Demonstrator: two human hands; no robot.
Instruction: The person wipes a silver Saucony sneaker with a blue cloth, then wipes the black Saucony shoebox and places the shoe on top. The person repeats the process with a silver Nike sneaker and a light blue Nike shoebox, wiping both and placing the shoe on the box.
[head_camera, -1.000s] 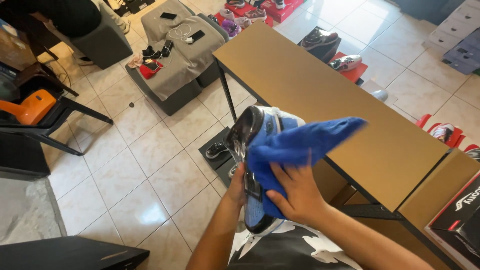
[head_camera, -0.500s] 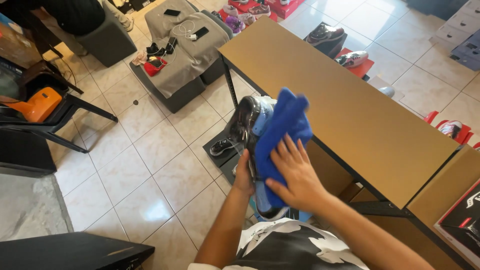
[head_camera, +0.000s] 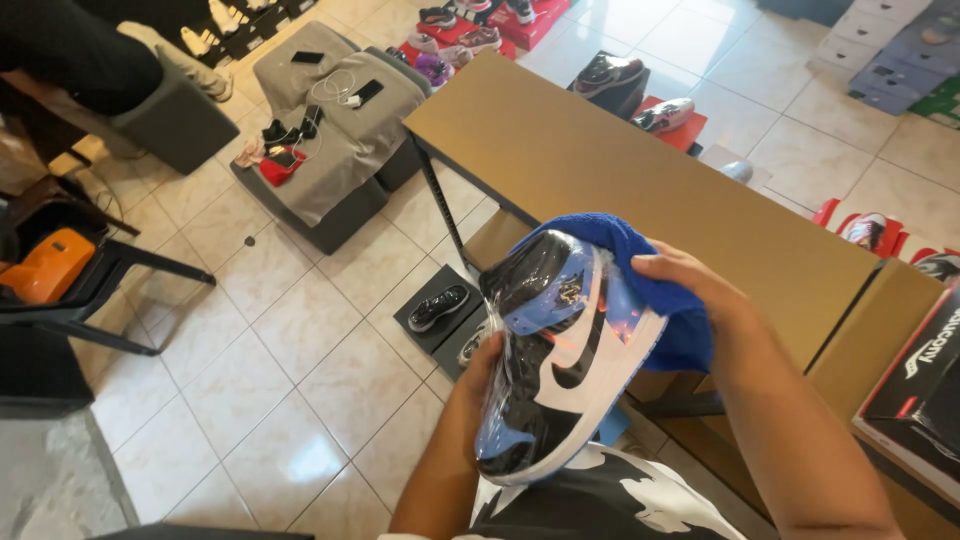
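Left hand (head_camera: 487, 362) fingers grip the plastic-wrapped blue, black and white sneaker (head_camera: 553, 350); right hand (head_camera: 688, 285) fingers press the blue cloth (head_camera: 640, 262) behind it. I'd wipe gently, keeping the wrap intact.

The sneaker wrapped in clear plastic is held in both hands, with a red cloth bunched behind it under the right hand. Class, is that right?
Not quite. In the head view the cloth is blue, not red. The rest holds: the plastic-wrapped sneaker is held by the left hand and the right hand, which presses the cloth behind it.

left hand (head_camera: 478, 365): gripping, mostly hidden | right hand (head_camera: 690, 285): fingers curled, clasping
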